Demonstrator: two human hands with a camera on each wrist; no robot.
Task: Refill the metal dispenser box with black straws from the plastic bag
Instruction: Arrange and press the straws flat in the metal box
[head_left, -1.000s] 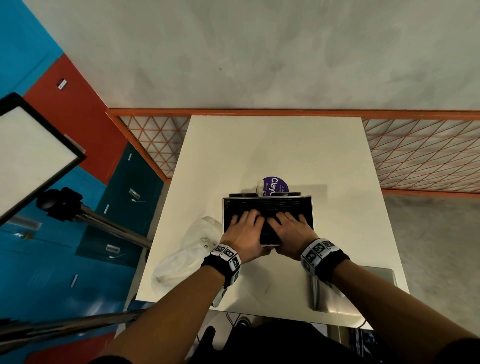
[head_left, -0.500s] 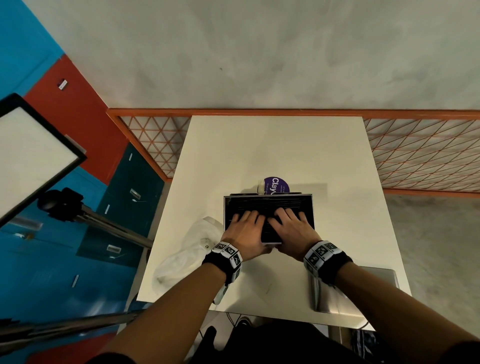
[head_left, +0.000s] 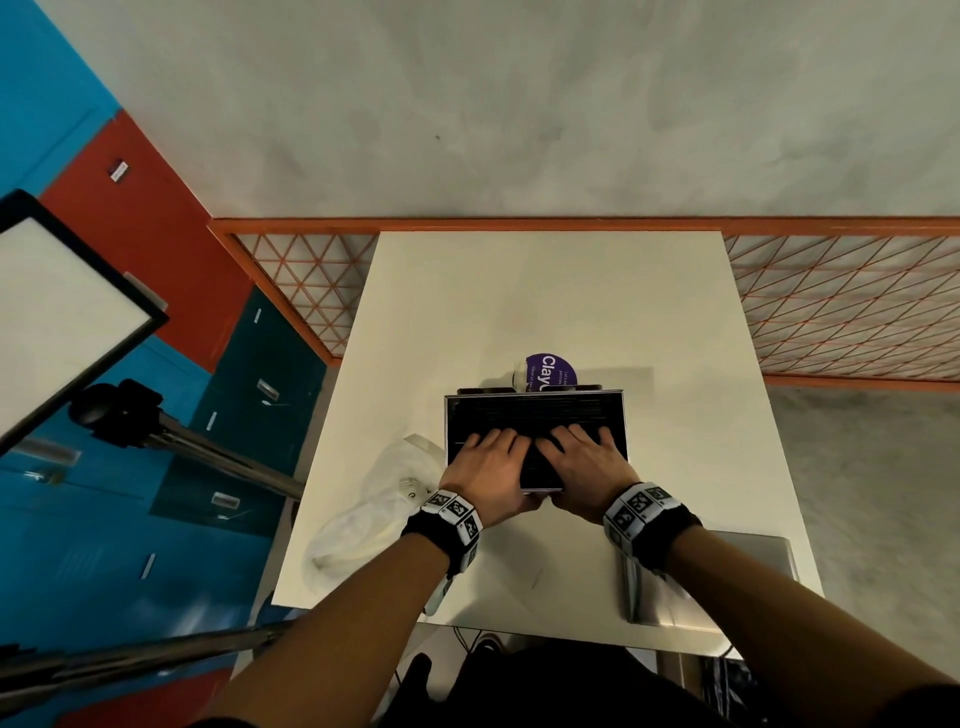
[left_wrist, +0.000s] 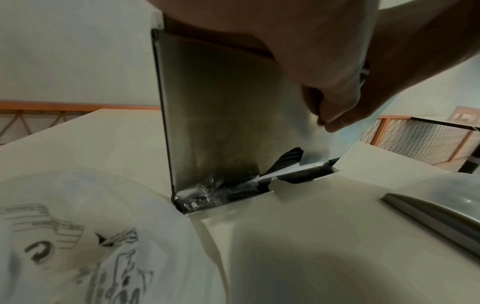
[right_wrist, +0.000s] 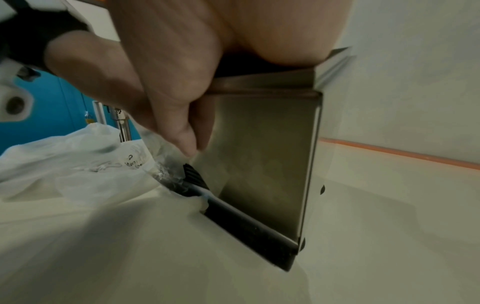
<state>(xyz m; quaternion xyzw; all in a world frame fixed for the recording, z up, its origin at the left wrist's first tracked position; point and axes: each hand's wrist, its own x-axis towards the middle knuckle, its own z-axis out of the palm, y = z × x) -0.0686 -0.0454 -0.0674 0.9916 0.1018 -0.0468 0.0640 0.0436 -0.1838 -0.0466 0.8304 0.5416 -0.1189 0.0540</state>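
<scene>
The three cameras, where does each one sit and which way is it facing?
Head: worn on the head, looking down at the table; both forearms, left hand and right hand show.
Left wrist: low beside the plastic bag, facing the metal dispenser box; thumb shows.
Right wrist: low, facing the box's other end; thumb shows.
Shared: box and bag.

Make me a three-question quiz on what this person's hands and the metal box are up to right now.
1. True or false: the crumpled white plastic bag lies to the right of the open stainless-steel dispenser box.
2. Where do the left hand and right hand rest? A) on the bag B) on the black straws filling the box C) on the flat metal lid
3. Fill in: a round ______ sticker shows behind the box.

Key: 1 false; 2 B; 3 purple.
</scene>
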